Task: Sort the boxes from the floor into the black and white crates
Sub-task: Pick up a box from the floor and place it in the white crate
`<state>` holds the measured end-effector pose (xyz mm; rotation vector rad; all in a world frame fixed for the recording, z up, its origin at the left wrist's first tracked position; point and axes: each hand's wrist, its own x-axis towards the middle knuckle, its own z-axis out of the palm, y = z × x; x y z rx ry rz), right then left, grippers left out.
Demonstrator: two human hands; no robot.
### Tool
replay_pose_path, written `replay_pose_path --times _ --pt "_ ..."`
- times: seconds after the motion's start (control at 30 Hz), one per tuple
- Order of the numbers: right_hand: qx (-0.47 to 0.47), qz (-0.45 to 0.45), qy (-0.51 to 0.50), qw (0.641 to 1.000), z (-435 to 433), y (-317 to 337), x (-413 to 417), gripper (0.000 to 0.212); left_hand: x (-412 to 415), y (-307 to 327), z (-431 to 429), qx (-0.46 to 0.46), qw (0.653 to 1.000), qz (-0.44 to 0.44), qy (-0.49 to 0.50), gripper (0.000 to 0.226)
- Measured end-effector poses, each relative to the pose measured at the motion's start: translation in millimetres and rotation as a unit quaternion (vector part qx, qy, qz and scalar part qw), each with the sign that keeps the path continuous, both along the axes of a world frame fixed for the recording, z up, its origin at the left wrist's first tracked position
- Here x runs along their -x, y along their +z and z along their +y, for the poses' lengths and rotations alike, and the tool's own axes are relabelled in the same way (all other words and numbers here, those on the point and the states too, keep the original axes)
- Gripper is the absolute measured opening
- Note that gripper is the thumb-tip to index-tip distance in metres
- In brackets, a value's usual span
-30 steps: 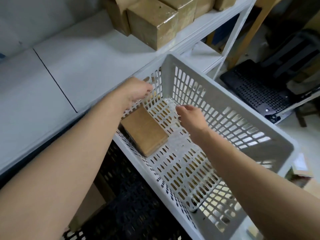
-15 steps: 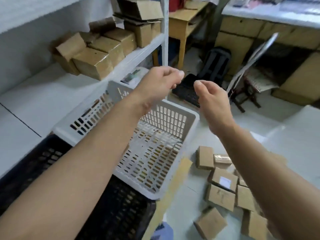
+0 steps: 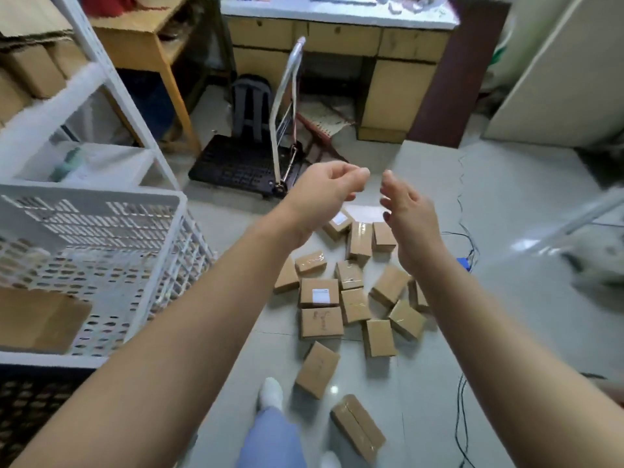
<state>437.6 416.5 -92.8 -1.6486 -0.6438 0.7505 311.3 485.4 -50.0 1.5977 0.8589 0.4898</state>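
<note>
Fingers (image 3: 351, 175) of left hand (image 3: 324, 194) loosely curled, thumb close to fingertips, nothing held; fingers of right hand (image 3: 405, 211) extended and slightly spread, palm turned inward, likewise empty. Both hands raised side by side, near each other but apart, above cluster of cardboard boxes (image 3: 354, 298) on pale tiled floor (image 3: 523, 315). Open floor to right of cluster, crossed only by thin dark cables (image 3: 461, 430); narrower strip of floor between cluster and white crate (image 3: 101, 211) at left. White crate perforated, rim facing forward, stacked on black crate (image 3: 30, 400); one brown box (image 3: 37, 319) flat inside white crate at near left corner, cut off by frame edge. Black crate visible only as lattice corner below white rim, contents not discernible. Folded hand trolley (image 3: 250, 163) on floor beyond hands, handle upright. White shelf frame (image 3: 111, 82) at upper left carrying more cartons, partly out of frame. Several boxes in cluster hidden behind right forearm; count uncertain. Blurred pale object at right edge not identifiable. Floor boxes small, rectangular, plain brown, sealed with clear tape; two bearing white labels, one marked with faint handwriting. Two boxes apart from cluster, nearer, beside white-socked foot (image 3: 270, 393).
</note>
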Motion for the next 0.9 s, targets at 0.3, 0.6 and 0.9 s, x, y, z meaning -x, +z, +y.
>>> replay_pose_path --times 0.3,0.6,0.9 --pt "0.047 0.029 -0.077 0.996 26.7 -34.0 -50.8 0.025 -52.0 -36.9 53.5 0.046 0.998 0.031 -0.023 0.026" --pt "0.081 0.052 -0.074 0.993 57.9 -73.6 -87.2 0.021 -76.8 -73.8 92.3 0.086 0.994 0.057 0.019 0.029" --pt "0.112 0.065 -0.018 0.991 65.5 -100.7 -169.3 0.027 -135.6 -104.7 85.6 0.087 0.989 0.054 0.111 0.025"
